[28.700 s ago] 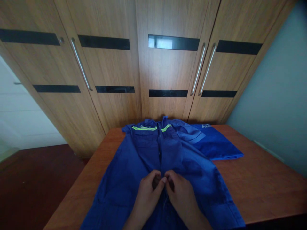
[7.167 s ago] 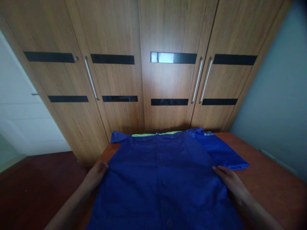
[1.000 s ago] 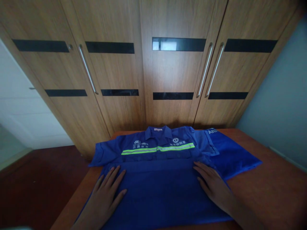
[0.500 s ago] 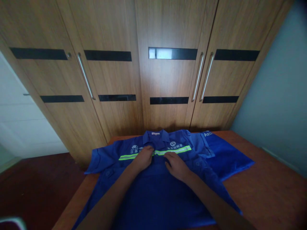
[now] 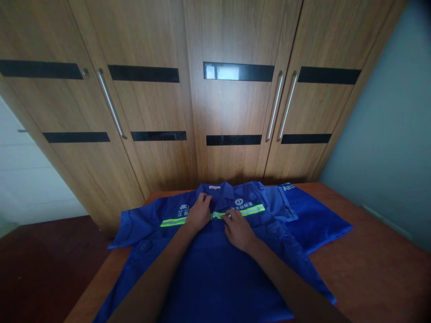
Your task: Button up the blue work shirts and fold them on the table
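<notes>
A blue short-sleeved work shirt (image 5: 215,269) lies spread front up, its collar (image 5: 215,190) at the far end. White print and a yellow-green reflective strip (image 5: 173,222) cross its chest. My left hand (image 5: 200,213) has its fingers bent and closed on the shirt front just below the collar. Over the strip, right of the middle, my right hand (image 5: 238,229) is closed with thumb and fingers together at the cloth. The fingertips partly hide what they pinch.
The shirt lies on a reddish-brown wooden table (image 5: 370,269). Another folded blue garment (image 5: 316,220) sticks out under the right sleeve. Behind stands a wooden wardrobe (image 5: 229,107) with metal handles, close to the table's far edge. A dark red floor (image 5: 50,260) shows at left.
My left hand has moved up the shirt front towards the collar. My right hand stays at the strip, with its fingers shifted slightly. The view has turned slightly right.
</notes>
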